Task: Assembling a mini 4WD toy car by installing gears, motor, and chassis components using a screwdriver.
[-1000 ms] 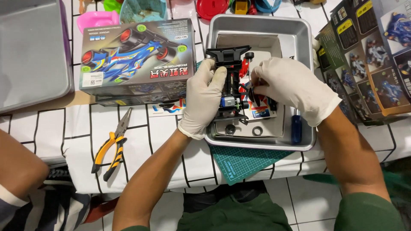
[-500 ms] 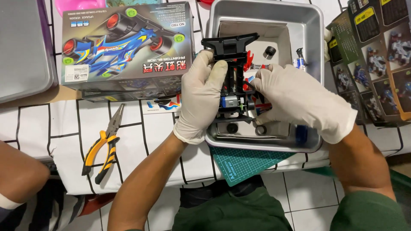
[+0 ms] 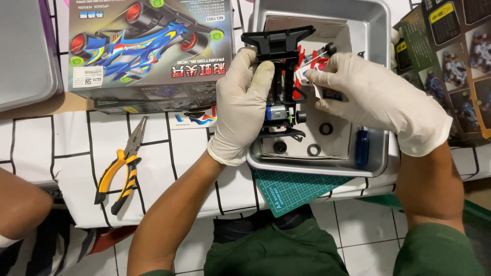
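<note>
Left hand (image 3: 244,105) fingers clasping black chassis (image 3: 280,76), right hand (image 3: 376,99) fingers pinching it, inside tray rim (image 3: 307,167).

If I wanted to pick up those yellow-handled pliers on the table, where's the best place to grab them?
Grip the pliers around both yellow handles, coming from above on the near side. The handles lie flat and slightly spread, pointing toward the person, while the narrow metal nose points away, toward the toy car box.
</note>
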